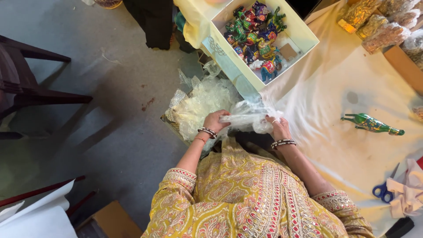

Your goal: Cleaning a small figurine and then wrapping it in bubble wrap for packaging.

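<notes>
My left hand (214,120) and my right hand (276,126) both grip a crumpled bundle of clear plastic wrap (248,118) in front of me. Whatever lies inside the wrap is hidden. Just left of my left hand, a pile of clear crumpled plastic (200,103) fills a basket on the floor. Above my hands stands an open cream box (304,33) holding several small painted elephant figures (255,37). A green painted animal figure (372,124) lies on the white cloth (326,97) to my right.
Blue-handled scissors (384,189) and a folded cream cloth (410,194) lie at the lower right. Wrapped golden packets (379,22) sit at the top right. A dark wooden chair (31,79) stands at left on the grey floor; white paper (39,216) and a cardboard box (112,220) lie below.
</notes>
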